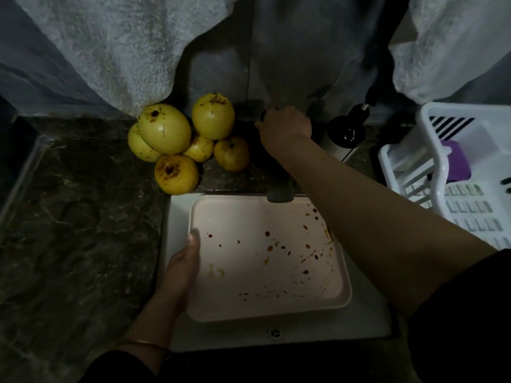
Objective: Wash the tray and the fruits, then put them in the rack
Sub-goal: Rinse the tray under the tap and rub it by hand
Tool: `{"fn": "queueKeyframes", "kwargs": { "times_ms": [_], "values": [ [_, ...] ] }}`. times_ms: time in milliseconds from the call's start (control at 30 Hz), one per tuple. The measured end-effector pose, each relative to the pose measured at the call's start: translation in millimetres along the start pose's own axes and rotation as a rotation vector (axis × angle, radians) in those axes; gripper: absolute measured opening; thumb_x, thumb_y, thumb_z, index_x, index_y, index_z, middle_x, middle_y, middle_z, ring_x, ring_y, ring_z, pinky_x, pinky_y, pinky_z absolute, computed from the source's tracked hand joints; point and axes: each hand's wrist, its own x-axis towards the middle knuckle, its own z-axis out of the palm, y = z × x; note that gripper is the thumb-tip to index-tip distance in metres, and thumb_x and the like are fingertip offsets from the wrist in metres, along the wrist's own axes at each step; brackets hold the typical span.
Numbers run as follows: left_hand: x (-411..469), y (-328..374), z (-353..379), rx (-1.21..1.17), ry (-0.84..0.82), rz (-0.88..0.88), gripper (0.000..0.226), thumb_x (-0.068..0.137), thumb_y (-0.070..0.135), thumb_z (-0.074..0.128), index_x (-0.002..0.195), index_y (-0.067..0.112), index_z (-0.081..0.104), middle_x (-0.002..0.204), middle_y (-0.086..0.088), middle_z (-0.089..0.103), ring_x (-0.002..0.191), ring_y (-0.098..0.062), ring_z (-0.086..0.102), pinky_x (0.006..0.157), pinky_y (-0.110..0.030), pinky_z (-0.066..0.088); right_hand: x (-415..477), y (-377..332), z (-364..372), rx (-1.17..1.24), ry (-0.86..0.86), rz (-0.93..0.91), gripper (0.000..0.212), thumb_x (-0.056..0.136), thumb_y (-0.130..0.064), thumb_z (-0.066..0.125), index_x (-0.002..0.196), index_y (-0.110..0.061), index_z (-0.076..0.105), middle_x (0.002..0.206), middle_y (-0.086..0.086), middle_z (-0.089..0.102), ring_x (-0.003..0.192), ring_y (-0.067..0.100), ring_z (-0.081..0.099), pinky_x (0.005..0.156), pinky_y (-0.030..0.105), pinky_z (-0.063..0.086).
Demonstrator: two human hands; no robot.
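A pale pink tray (249,275), spattered with reddish and yellow stains, sits in the white sink (367,322) under the tap spout (279,192). My left hand (181,268) grips the tray's left edge, thumb over the rim. My right hand (284,125) reaches to the back and curls round the tap handle behind the sink. Several yellow fruits (166,128), smeared with brown stains, are piled on the dark counter behind the sink's left corner. The white plastic rack (470,205) stands at the right.
Dark marbled counter (77,222) spreads to the left of the sink. A dark soap bottle with a pump (345,134) stands behind the sink at right. A purple object (456,161) lies in the rack. Pale towels (110,51) hang over the back wall.
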Motion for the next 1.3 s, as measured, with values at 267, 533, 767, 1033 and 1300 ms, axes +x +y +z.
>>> {"fn": "queueKeyframes", "kwargs": {
  "times_ms": [267,533,767,1033,1300],
  "values": [
    [-1,2,0,-0.005,-0.025,0.011,0.071,0.084,0.074,0.033,0.116,0.018,0.064,0.107,-0.012,0.066,0.093,-0.030,0.062,0.085,-0.041,0.049,1,0,0,0.017,0.010,-0.005,0.040,0.104,-0.033,0.033,0.130,-0.008,0.050,0.133,0.016,0.050,0.121,0.028,0.049,0.087,0.034,0.043],
    [4,0,0,-0.016,-0.038,0.044,0.077,0.080,0.077,0.033,0.121,0.019,0.064,0.112,-0.014,0.066,0.098,-0.033,0.063,0.094,-0.053,0.048,6,1,2,-0.022,0.018,-0.030,0.037,0.104,-0.031,0.035,0.124,-0.008,0.054,0.128,0.013,0.054,0.117,0.026,0.051,0.079,0.032,0.040],
    [3,1,-2,-0.011,-0.055,0.061,0.071,0.084,0.073,0.034,0.118,0.018,0.065,0.108,-0.012,0.068,0.097,-0.031,0.064,0.093,-0.052,0.049,-1,11,-3,0.251,0.000,0.028,0.063,0.097,-0.059,0.025,0.135,-0.014,0.047,0.135,0.015,0.051,0.122,0.032,0.049,0.086,0.036,0.039],
    [12,-2,-5,-0.061,-0.067,0.064,0.055,0.086,0.068,0.035,0.113,0.028,0.061,0.116,-0.011,0.062,0.102,-0.029,0.059,0.092,-0.045,0.047,-81,110,93,0.707,0.126,0.554,0.031,0.102,-0.033,0.035,0.091,-0.013,0.056,0.086,0.008,0.058,0.089,0.027,0.061,0.070,0.032,0.041],
    [14,-3,6,-0.027,-0.083,0.062,0.052,0.096,0.057,0.028,0.131,0.026,0.050,0.127,-0.014,0.053,0.107,-0.030,0.053,0.093,-0.041,0.039,-141,123,145,1.207,-0.249,0.745,0.038,0.104,-0.034,0.029,0.078,-0.019,0.052,0.080,0.009,0.056,0.075,0.021,0.054,0.078,0.041,0.049]
  ]
}}
